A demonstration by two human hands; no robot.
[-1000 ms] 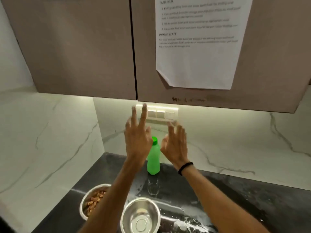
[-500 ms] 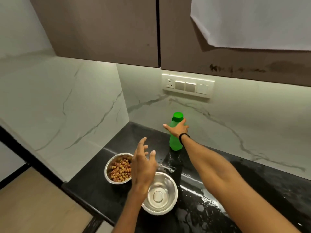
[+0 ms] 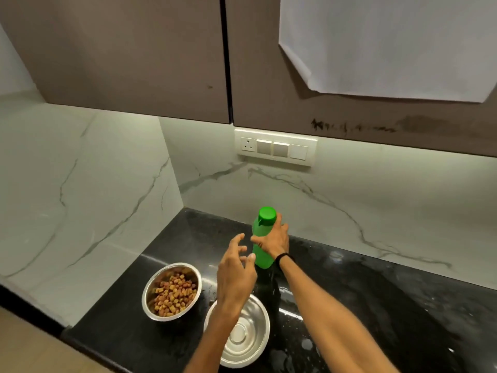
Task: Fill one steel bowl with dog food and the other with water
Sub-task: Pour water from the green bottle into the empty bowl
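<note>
A steel bowl [image 3: 150, 288] with brown dog food kibble stands on the black counter at the left. To its right a second steel bowl [image 3: 251, 335] holds no kibble; my left forearm crosses over it. A green capped bottle [image 3: 262, 261] stands upright near the back wall. My right hand [image 3: 273, 239] grips the bottle's body from the right, fingers wrapped round it. My left hand [image 3: 235, 270] hovers just left of the bottle with fingers loosely spread, holding nothing.
The black counter [image 3: 376, 305] is wet, with puddles to the right of the bowls. Marble walls close the corner at left and behind. A socket and switch panel [image 3: 275, 147] sits above the bottle, under brown cabinets [image 3: 134, 63] carrying a paper sheet [image 3: 390, 44].
The view has tilted down from the cabinets to the counter. My right hand went from touching the bottle to gripping it. My left hand dropped from near the switches toward the bottle.
</note>
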